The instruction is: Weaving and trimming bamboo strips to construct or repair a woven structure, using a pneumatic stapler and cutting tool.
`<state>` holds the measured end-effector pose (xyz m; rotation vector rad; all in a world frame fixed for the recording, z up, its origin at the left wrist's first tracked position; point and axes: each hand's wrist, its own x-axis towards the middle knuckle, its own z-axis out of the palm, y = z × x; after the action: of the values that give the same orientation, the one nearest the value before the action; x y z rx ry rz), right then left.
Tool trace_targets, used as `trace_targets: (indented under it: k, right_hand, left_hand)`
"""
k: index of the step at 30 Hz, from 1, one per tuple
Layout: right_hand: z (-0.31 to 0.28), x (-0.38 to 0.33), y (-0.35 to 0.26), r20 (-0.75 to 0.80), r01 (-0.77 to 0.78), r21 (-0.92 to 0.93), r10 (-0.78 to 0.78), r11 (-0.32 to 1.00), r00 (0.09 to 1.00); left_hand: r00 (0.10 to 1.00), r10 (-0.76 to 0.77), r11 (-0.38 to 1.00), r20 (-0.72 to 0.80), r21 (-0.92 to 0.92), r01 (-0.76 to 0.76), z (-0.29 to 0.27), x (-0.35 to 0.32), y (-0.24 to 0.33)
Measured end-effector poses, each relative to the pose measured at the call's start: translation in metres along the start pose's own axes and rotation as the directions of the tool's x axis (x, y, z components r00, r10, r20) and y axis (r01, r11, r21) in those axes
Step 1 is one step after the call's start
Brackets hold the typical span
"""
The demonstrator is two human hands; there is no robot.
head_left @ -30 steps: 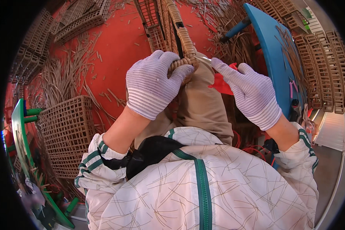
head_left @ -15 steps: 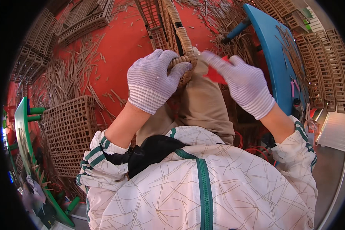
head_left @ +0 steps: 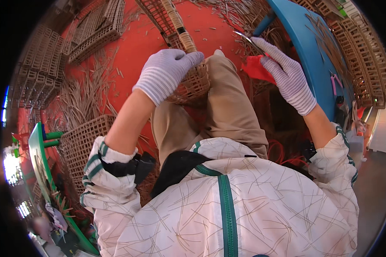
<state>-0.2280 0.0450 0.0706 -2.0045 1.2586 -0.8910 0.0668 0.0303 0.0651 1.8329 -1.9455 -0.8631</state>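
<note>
Here, L to R:

- Green frame [head_left: 37, 171], far L edge, on red floor [head_left: 137, 47].
- Flat woven lattice panel [head_left: 79, 143] on floor beside L arm; loose cane strips [head_left: 83, 96] scattered above it.
- L hand [head_left: 165, 73], gloved, fingers curled and clamped on top edge of woven basket piece [head_left: 193, 83], which rests on the knee [head_left: 227, 98].
- R hand [head_left: 283, 75], gloved, closed round red-handled cutter [head_left: 255, 68]; metal tip [head_left: 241, 36] points up-L, well apart from the basket.
- Blue board [head_left: 306, 47] just behind R hand; stacked lattice trays [head_left: 364, 64] far R.

Step, by judgement: weaving/trimming the basket rim, L hand steadying. Next move prob. needs cutter brought across to the rim, L grip kept firm so the piece doesn't twist.
</note>
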Motion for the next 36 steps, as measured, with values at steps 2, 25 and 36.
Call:
trace_targets:
  k: [2, 25, 36]
  right_hand:
    - [-0.003, -0.007, 0.01, -0.022, 0.074, -0.128, -0.077, 0.989, 0.997]
    - [-0.274, -0.046, 0.299, -0.692, -0.715, -0.699, 0.225, 0.031, 0.686]
    - [-0.062, 0.042, 0.116, -0.268, 0.082, -0.4, -0.202, 0.913, 0.942]
  left_hand:
    - [0.991, 0.08, 0.997, 0.105, -0.01, -0.079, -0.002, 0.01, -0.001]
    - [0.83, 0.392, 0.917, -0.396, 0.235, -0.321, 0.021, -0.02, -0.008]
    - [0.812, 0.341, 0.94, -0.474, 0.151, -0.307, -0.107, 0.078, -0.021]
